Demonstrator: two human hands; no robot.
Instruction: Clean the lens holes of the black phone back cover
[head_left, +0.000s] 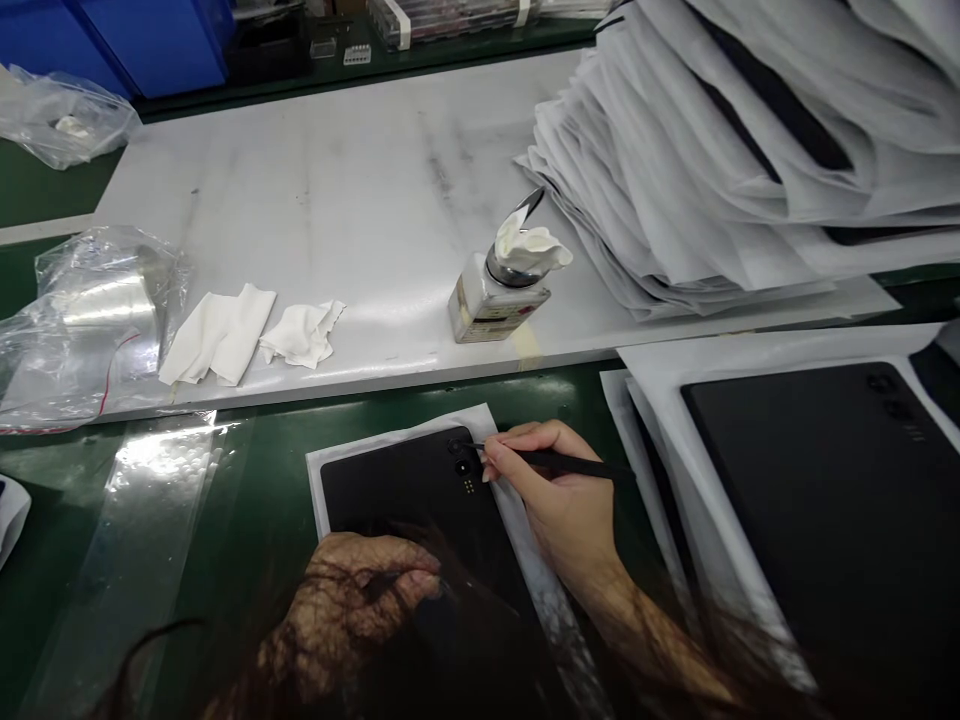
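A black tablet back cover (405, 500) lies on a white sheet (319, 475) on the green bench. My right hand (559, 500) grips a thin black tool (570, 463) whose tip touches the camera area (459, 452) at the cover's top right corner. My left hand (360, 600) rests on the cover's lower part with fingers curled, partly veiled by loose hair in front of the lens.
A small solvent bottle (491, 300) with a cloth on top stands on the white board (337, 200). White wipes (240, 335) lie left of it. Stacked white-wrapped covers (750, 150) fill the right. Another black cover (832, 500) lies right. Plastic bags (90, 320) sit left.
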